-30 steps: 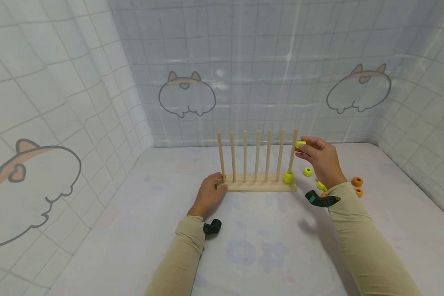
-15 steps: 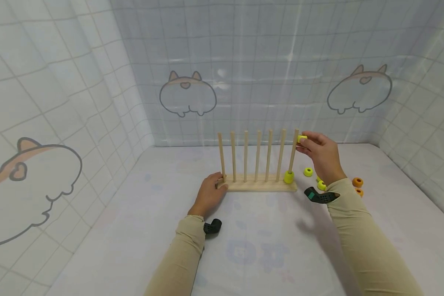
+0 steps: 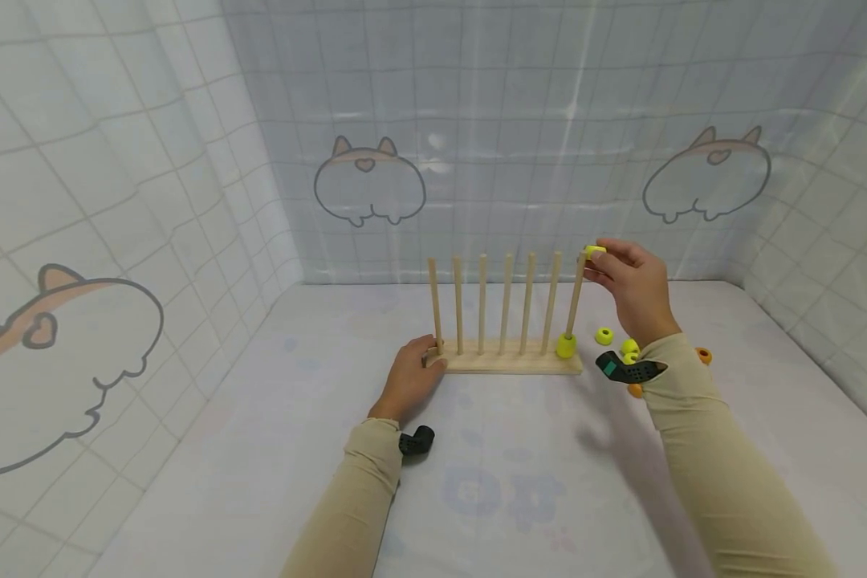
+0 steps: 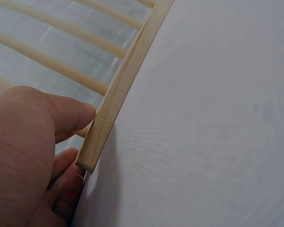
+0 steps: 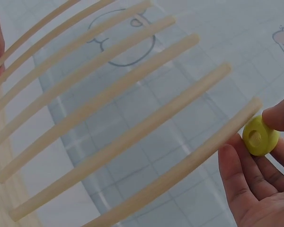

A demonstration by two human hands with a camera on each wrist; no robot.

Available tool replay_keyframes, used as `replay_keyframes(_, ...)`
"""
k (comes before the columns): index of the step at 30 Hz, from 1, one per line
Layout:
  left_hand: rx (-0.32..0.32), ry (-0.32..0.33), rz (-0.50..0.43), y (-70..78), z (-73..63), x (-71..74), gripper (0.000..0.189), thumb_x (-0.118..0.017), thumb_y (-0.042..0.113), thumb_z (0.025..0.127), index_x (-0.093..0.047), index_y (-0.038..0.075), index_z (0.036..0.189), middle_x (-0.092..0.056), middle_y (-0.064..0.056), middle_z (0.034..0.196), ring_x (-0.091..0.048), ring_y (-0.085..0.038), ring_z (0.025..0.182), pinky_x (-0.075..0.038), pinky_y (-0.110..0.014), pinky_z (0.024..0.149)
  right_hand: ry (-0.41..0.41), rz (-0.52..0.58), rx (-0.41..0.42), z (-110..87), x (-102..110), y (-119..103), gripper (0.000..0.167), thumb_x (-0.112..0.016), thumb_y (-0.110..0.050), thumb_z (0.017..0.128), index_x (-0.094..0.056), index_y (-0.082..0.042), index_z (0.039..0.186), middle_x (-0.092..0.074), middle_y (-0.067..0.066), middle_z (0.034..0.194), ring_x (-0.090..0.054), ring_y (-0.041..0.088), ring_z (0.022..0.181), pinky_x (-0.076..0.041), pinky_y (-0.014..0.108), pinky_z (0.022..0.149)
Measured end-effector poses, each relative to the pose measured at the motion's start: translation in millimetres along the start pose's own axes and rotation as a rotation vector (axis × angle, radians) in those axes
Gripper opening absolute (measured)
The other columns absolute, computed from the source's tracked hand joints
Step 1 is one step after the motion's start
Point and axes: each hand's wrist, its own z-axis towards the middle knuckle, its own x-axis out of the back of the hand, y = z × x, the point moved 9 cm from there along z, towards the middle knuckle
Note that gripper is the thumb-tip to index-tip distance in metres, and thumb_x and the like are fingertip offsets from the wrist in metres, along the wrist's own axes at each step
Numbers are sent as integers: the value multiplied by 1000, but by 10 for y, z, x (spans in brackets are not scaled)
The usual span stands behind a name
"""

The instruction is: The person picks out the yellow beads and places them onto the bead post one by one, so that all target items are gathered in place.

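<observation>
A wooden rack with a flat base (image 3: 506, 367) and a row of several upright pegs stands on the table. My left hand (image 3: 408, 379) grips the base's left end, with the thumb on its front edge in the left wrist view. My right hand (image 3: 639, 291) pinches a yellow bead (image 5: 261, 135) between thumb and fingers. That bead is beside the tip of the rightmost peg (image 3: 576, 301), not around it, its hole showing in the right wrist view. Yellow beading (image 3: 566, 346) sits around the foot of this peg; whether it is one bead or two stacked, I cannot tell.
Right of the rack lie loose yellow beads (image 3: 604, 336) and orange beads (image 3: 704, 355), some partly hidden by the right wrist and its black camera mount (image 3: 627, 368). A tile-patterned sheet (image 3: 477, 144) hangs behind and at both sides.
My right hand has risen along the rightmost peg, carrying the yellow bead from below the peg's top up to its tip. The left hand keeps its place on the base.
</observation>
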Motion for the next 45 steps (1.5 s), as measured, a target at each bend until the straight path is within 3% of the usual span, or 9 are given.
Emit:
replay_keyframes(18,-12,6,2,30,-19,18,43,-64,17,95,-61,1,136,-50,-18,146,-43,-35,138,-35,-47,114,-3,11,79,81,-158,-210,34,-72,-12,93,-61,3,123,-62,16,115,-68,25,104,-56,28,89)
replay_keyframes(29,-6,8,-22,56,-31,20,44,-64,15,95,-60,-1,135,-50,-19,146,-43,-37,137,-35,-49,114,-56,21,76,115,-211,-184,29,-70,-2,92,-63,5,119,-64,15,107,-71,26,98,-57,31,88)
replay_keyframes(37,18,-9,-20,30,-18,6,44,-64,18,96,-60,2,137,-48,-16,149,-40,-34,140,-34,-45,115,-59,-4,72,110,-215,-168,30,-71,-4,93,-62,4,121,-62,17,111,-70,24,100,-57,30,88)
replay_keyframes(45,-4,-2,-5,33,-14,6,44,-65,16,95,-60,0,136,-50,-19,147,-42,-36,139,-34,-48,115,-61,-20,72,83,-204,-169,31,-70,-6,94,-61,3,122,-62,16,112,-70,24,101,-55,29,91)
